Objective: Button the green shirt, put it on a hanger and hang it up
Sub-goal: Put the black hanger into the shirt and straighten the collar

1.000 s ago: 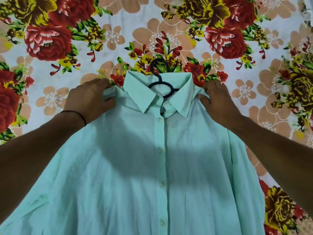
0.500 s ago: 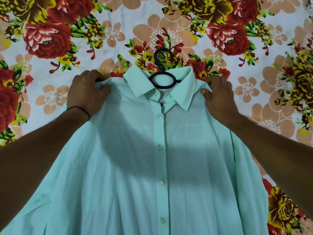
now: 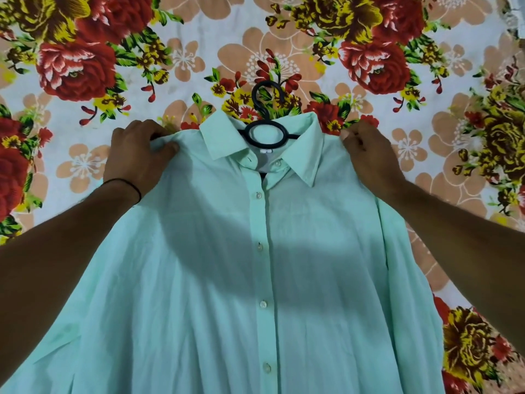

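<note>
The mint-green shirt (image 3: 216, 280) lies face up on the floral bedsheet, its front placket buttoned down the middle. A black hanger (image 3: 265, 132) sits inside the neck; its ring and hook stick out above the collar, and its arms are hidden under the cloth. My left hand (image 3: 136, 157) grips the shirt's left shoulder, fingers curled over the fabric. At the right shoulder, my right hand (image 3: 369, 155) pinches the cloth next to the collar tip.
The floral bedsheet (image 3: 184, 52) with red and yellow roses spreads out on all sides of the shirt. A pale object shows at the top right corner (image 3: 515, 9).
Both hands have slid outward along the shoulders and pulled the fabric down over the hanger. The hanger's ring and hook now stand further out above the collar.
</note>
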